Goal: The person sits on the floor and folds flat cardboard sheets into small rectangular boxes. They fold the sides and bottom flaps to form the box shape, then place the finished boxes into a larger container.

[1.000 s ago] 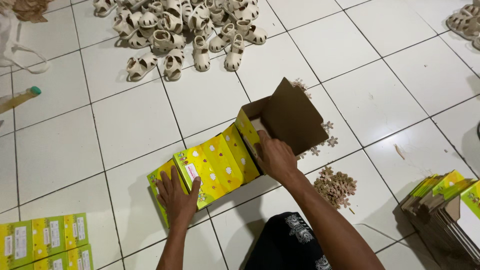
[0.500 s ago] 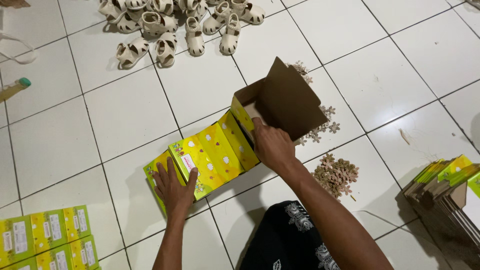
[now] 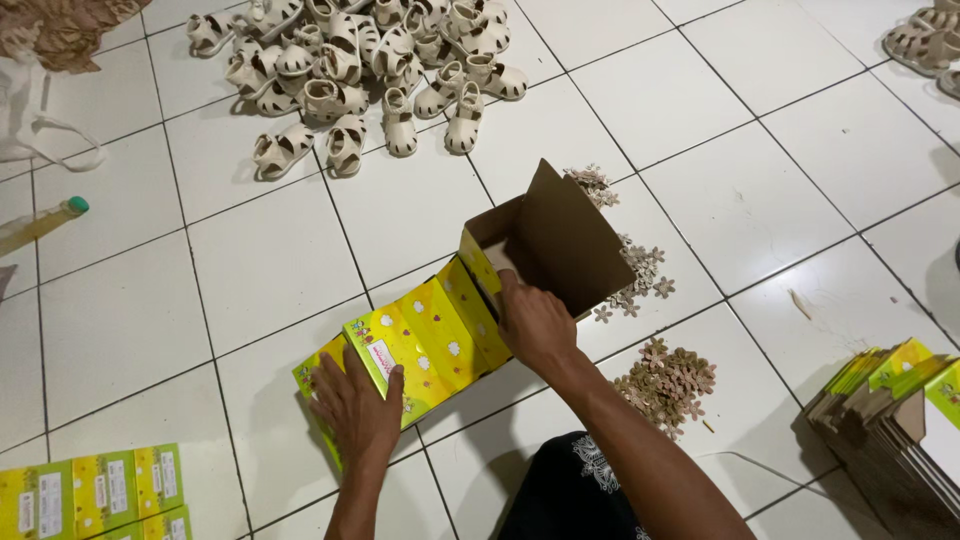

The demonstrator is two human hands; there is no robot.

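Your left hand [image 3: 358, 408] lies flat, fingers spread, pinning the near end of the yellow box [image 3: 425, 345] on the floor. Your right hand [image 3: 533, 322] pinches its far end wall beside the raised brown flap [image 3: 570, 240]. Crease squarely along the fold; keep the near end pinned.

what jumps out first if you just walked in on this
The bright yellow cardboard box at the centre of the white tiled floor, half folded, with the left hand pressing its near end and the right hand at its open brown flap. Behind it, at the top, lies a heap of cream children's sandals. Small piles of flower-shaped cutouts sit to the right of the box.
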